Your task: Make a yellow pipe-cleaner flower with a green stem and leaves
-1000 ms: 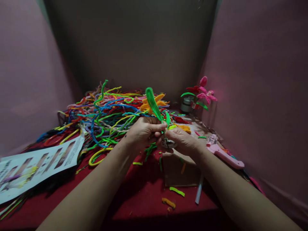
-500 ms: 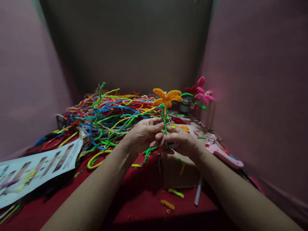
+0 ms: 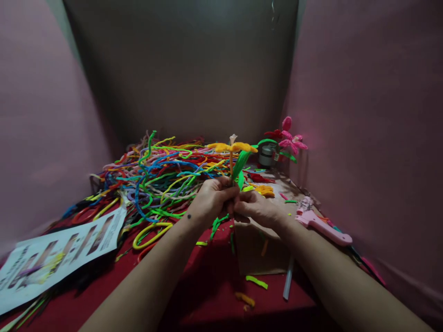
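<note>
An orange pipe-cleaner flower (image 3: 238, 147) with a pale centre stands upright above my hands, its petals seen nearly edge-on. My left hand (image 3: 215, 197) is closed around the stem just below a long green leaf (image 3: 242, 162). Right beside it, my right hand (image 3: 255, 207) pinches at the lower stem, thumb and fingers together. The fingers of both hands meet there and hide the stem's lower end.
A tangled heap of coloured pipe cleaners (image 3: 166, 175) lies behind to the left, near yellow-handled scissors (image 3: 152, 234) and a printed sheet (image 3: 69, 253). On the right are a cardboard box (image 3: 263, 253), a pink glue gun (image 3: 325, 226) and a pink flower (image 3: 293, 142). Scraps dot the red cloth (image 3: 207, 286).
The orange flower has tipped so its petals show edge-on, and the green leaf now stands out to its right. My hands have drawn closer together; the view has shifted slightly.
</note>
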A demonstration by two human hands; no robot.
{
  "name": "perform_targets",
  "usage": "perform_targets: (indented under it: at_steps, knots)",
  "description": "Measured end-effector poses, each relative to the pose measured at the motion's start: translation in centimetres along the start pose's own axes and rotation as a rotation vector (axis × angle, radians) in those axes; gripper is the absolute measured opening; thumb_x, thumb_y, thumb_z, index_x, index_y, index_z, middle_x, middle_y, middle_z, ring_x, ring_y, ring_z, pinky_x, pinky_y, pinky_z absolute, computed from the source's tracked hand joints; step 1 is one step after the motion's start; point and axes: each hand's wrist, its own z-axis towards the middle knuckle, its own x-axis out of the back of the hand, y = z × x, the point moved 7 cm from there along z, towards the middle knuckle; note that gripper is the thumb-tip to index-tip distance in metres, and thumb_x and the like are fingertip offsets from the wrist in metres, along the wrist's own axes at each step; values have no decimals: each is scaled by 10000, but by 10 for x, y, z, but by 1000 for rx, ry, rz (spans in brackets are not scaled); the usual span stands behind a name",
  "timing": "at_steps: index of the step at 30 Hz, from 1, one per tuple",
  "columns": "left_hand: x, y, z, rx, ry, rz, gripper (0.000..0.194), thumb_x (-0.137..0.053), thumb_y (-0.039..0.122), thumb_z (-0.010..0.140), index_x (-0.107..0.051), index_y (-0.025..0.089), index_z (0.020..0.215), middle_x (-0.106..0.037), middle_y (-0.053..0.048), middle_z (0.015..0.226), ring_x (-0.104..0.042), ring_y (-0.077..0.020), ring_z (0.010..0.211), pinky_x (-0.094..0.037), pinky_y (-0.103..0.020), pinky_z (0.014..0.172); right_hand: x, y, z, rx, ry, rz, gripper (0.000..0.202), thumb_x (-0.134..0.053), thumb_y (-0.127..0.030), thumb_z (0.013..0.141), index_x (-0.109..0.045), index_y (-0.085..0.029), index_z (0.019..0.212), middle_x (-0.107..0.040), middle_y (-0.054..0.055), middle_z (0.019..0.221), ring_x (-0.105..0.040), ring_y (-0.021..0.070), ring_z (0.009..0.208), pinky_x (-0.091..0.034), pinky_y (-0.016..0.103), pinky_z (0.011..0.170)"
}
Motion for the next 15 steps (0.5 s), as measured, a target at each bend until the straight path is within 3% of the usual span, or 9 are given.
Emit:
perform_targets:
  at_steps: [7, 15]
  knots:
    - [0, -6, -3, 71, -146, -224, 207, -634, 271, 711, -517, 124, 625, -366, 79, 359, -274, -17, 285, -234, -140, 311, -10, -2, -3, -18, -162, -53, 380, -557, -426, 754, -639, -121, 965, -413, -49, 543, -346, 54, 441, -262, 196, 406]
    - [12, -19, -2, 181, -225, -349, 140, -607, 205, 733, -570, 96, 812, -457, 63, 504, -240, 25, 292, -216, -99, 300, -10, -3, -6, -79, -142, -197, 317, -477, -403, 803, -627, -135, 722, -489, -27, 512, -434, 76, 444, -350, 207, 443]
